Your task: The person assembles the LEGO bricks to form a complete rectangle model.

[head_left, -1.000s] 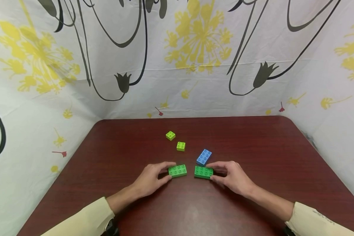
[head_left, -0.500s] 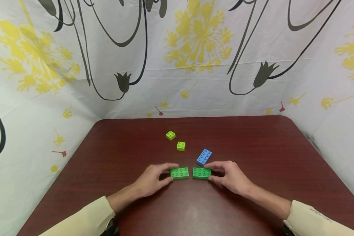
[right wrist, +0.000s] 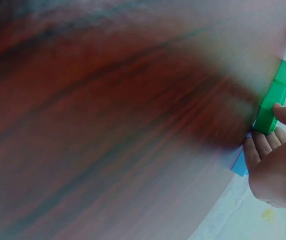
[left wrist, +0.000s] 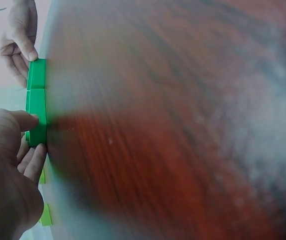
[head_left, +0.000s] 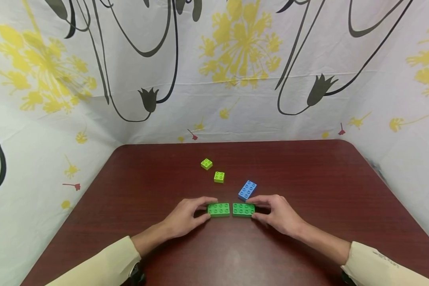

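Two green toy bricks with studs on top lie end to end on the table, a narrow gap between them in the head view. My left hand [head_left: 184, 217] pinches the left green brick [head_left: 219, 210] at its outer end, thumb on the near side and fingers at the far side. The right green brick [head_left: 243, 210] is pinched the same way by my right hand [head_left: 279, 214]. Just behind it a blue brick [head_left: 247, 190] lies at a slant, close to the right index finger. In the right wrist view the blue brick [right wrist: 240, 165] is partly covered by the fingers.
Two small lime-green bricks, one nearer [head_left: 219, 177] and one farther [head_left: 206, 164], lie behind the left green brick. The dark red-brown table [head_left: 157, 171] ends at a patterned white cloth [head_left: 200, 95] at the back and sides.
Both hands have brought the two green bricks closer together. The left one has shifted right and straightened; the right one has shifted left and slightly nearer. The blue and lime-green bricks stay put.
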`<state>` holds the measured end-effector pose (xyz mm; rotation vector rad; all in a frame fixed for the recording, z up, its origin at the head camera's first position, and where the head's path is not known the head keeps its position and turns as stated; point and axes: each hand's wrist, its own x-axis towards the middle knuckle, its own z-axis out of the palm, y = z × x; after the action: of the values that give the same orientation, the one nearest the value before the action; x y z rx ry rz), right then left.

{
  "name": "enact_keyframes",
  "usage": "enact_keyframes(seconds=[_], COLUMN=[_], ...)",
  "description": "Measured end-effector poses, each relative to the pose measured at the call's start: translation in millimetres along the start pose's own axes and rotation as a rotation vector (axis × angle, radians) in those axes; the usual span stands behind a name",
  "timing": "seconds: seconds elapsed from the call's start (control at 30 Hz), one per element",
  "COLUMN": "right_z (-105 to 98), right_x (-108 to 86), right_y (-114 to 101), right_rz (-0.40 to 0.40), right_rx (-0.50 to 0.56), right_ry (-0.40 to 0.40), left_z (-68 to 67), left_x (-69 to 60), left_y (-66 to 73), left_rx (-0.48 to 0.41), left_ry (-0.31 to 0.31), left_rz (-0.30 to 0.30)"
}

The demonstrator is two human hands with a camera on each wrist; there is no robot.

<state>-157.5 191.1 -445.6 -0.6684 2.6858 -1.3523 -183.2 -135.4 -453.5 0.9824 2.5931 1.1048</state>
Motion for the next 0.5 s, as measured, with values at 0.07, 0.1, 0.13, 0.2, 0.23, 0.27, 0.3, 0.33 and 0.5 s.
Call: enact_keyframes(seconds=[0.07, 0.1, 0.13, 0.2, 0.23, 0.27, 0.3, 0.33, 0.5], right_z=[0.1, 0.1, 0.0, 0.0, -0.1, -0.1, -0.1, -0.1, 0.1], right_x=[0.4, 0.5, 0.7, 1.0, 1.1, 1.2, 1.3, 1.3, 1.5], right_y=[-0.6, -0.9, -1.3, -1.6, -1.7, -1.9, -2.0, -2.0, -2.9], right_rz=[0.002, 0.003, 0.004, 0.008, 0.009, 0.010, 0.010, 0.010, 0.006], right_rx=[-0.001, -0.001, -0.002, -0.003, -0.004, -0.006, -0.006, -0.006, 0.000], right_ry=[-0.003, -0.004, -0.005, -0.009, -0.009, -0.009, -0.009, -0.008, -0.011], left_z=[0.0, -0.1, -0.1, -0.2, -0.1, -0.1, -0.1, 0.0, -0.1], left_x=[0.6, 0.9, 1.1, 1.4, 1.4, 1.5, 1.6, 1.6, 2.2], left_y=[-0.3, -0.4, -0.5, -0.8, -1.1, -1.1, -0.9, -1.1, -0.6], left_rx=[0.003, 0.002, 0.003, 0.003, 0.003, 0.001, -0.002, -0.005, -0.024], left_ry=[-0.002, -0.003, -0.004, -0.004, -0.005, -0.006, -0.007, -0.008, -0.016], left_rz=[0.005, 0.006, 0.008, 0.011, 0.013, 0.012, 0.009, 0.010, 0.011])
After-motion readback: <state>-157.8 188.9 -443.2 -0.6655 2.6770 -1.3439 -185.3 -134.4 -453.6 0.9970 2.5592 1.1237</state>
